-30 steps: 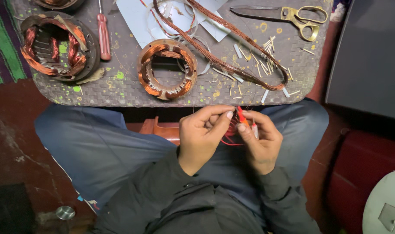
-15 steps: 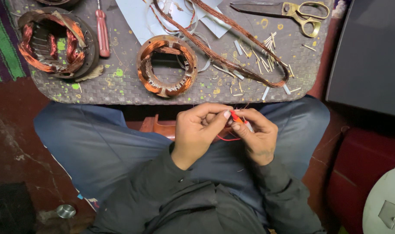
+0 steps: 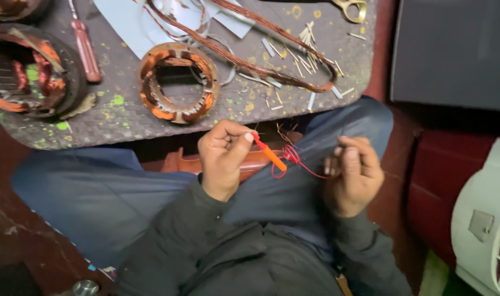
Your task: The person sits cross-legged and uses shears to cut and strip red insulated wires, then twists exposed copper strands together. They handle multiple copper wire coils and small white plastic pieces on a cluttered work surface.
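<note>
Below table (image 3: pixel 315 82), orange sleeve (image 3: pixel 272 154) protrudes from left hand (image 3: pixel 223 156).

We see a grey woven worktop (image 3: pixel 228 104) flecked with yellow and green paint. On it lie a copper-wound stator ring (image 3: pixel 177 82), a larger dark stator (image 3: pixel 28 71) at the left edge, a red-handled screwdriver (image 3: pixel 84 46) between them, pale paper sheets (image 3: pixel 132 22), a long bundle of copper wire (image 3: pixel 272 52), scattered small pale strips (image 3: pixel 304 55) and yellow-handled scissors (image 3: pixel 351 8).
</note>
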